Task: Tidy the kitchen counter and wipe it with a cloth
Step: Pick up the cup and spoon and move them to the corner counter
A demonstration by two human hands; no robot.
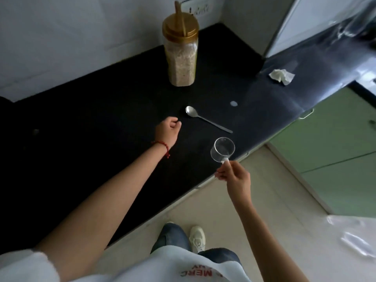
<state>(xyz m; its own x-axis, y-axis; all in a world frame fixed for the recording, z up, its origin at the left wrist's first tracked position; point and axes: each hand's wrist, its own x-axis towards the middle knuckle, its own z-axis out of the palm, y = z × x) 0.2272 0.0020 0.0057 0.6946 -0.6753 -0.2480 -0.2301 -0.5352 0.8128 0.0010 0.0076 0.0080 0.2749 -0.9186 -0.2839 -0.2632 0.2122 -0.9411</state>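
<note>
Your right hand (234, 177) pinches the handle of the small clear plastic cup (222, 149) above the black counter (101, 110) edge, so hold it steady while your empty, loosely curled left hand (167, 132) reaches for the shiny metal spoon (205, 118).

green cabinet doors (333, 159), tiled floor (254, 210)
</note>
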